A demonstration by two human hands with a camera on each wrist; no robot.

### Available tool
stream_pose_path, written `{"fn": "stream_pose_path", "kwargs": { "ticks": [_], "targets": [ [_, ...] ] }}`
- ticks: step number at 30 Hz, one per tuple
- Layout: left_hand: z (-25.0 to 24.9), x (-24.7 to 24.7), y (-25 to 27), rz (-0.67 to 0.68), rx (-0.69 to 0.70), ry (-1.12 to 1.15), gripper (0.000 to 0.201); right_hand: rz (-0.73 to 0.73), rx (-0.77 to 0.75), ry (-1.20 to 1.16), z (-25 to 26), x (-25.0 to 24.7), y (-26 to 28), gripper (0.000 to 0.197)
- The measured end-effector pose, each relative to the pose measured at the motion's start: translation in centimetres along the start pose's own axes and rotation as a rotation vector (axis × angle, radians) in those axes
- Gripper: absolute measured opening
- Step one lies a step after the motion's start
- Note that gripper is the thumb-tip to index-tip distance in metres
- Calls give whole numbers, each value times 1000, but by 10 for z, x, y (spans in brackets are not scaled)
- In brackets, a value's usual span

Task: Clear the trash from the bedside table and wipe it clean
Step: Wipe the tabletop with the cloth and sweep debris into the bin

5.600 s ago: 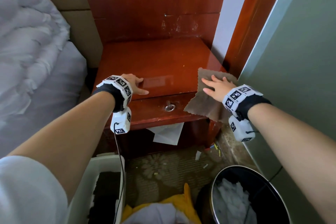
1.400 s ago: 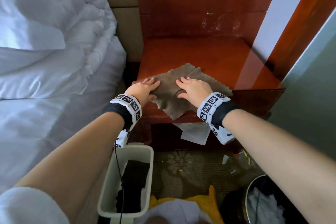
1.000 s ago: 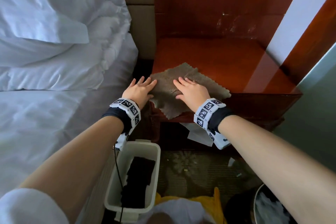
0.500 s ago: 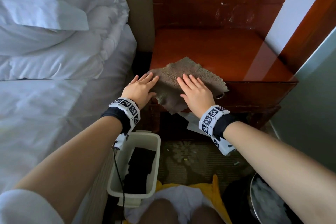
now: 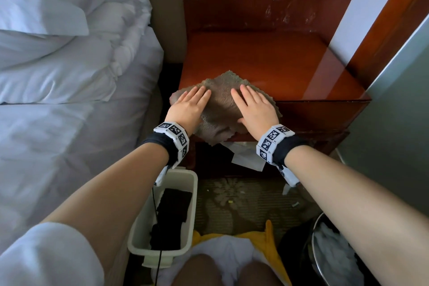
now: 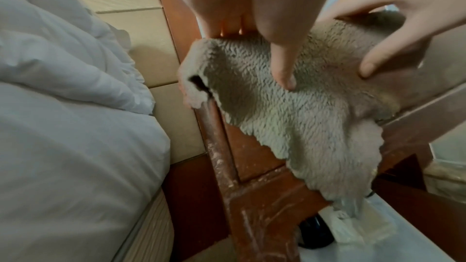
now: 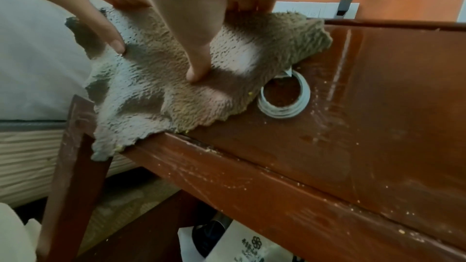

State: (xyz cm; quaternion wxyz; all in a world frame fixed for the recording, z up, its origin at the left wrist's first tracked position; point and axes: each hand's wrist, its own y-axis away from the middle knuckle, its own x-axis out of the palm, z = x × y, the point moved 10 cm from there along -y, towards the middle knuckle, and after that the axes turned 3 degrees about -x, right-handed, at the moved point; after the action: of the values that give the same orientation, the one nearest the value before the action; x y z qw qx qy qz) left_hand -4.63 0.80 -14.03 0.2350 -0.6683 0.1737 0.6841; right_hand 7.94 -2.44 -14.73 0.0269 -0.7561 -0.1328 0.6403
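Observation:
A brown-grey fleecy cloth (image 5: 220, 109) lies over the front left corner of the red-brown bedside table (image 5: 267, 62) and hangs down its drawer front. My left hand (image 5: 188, 107) presses flat on the cloth's left part, fingers straight. My right hand (image 5: 253, 107) presses flat on its right part. In the left wrist view the left thumb tip pushes into the cloth (image 6: 302, 107). In the right wrist view the cloth (image 7: 163, 79) partly covers the drawer's metal ring pull (image 7: 285, 97). Crumbs dot the drawer front.
A white bed (image 5: 58, 76) lies to the left. On the floor stand a white bin (image 5: 139, 239) with something black inside and a round metal bin (image 5: 318, 251) holding white tissue. Paper (image 5: 246, 158) sits on the shelf under the drawer. A grey wall (image 5: 399, 123) is at right.
Both hands have drawn the cloth toward the front edge, so more of it hangs over the drawer. Several seconds ago the right hand alone held it at the table's right front corner.

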Motion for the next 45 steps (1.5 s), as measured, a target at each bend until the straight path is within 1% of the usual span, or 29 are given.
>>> {"fn": "stream_pose_path", "kwargs": {
  "ticks": [3,7,11,15,22,30,34,38,42,45],
  "targets": [
    [-4,-1,-11,-18,-49,-9,73,-29,4,16,-8,1,-2,77],
    [-15,0,-29,58,-56,20,83,1,-25,-6,-27,3,-2,77],
    [-30,0,-42,142,-29,43,86,-12,-40,-43,-52,-2,1,72],
    [-56,-5,-53,168,22,41,82,-41,-8,-83,-81,-4,13,62],
    [-116,-8,-74,168,108,60,71,-100,92,-64,-135,-7,46,58],
    [-179,-9,-93,171,158,59,75,-132,189,-29,-188,-6,83,62],
    [-207,-7,-101,161,169,58,81,-152,230,-16,-208,-6,98,63],
    [-232,-6,-107,146,172,53,83,-224,259,27,-224,-7,112,63],
    [-249,-5,-108,97,187,40,78,-280,306,38,-237,-2,125,63],
    [-252,-4,-108,77,196,34,76,-274,348,-1,-239,3,129,65]
  ]
}}
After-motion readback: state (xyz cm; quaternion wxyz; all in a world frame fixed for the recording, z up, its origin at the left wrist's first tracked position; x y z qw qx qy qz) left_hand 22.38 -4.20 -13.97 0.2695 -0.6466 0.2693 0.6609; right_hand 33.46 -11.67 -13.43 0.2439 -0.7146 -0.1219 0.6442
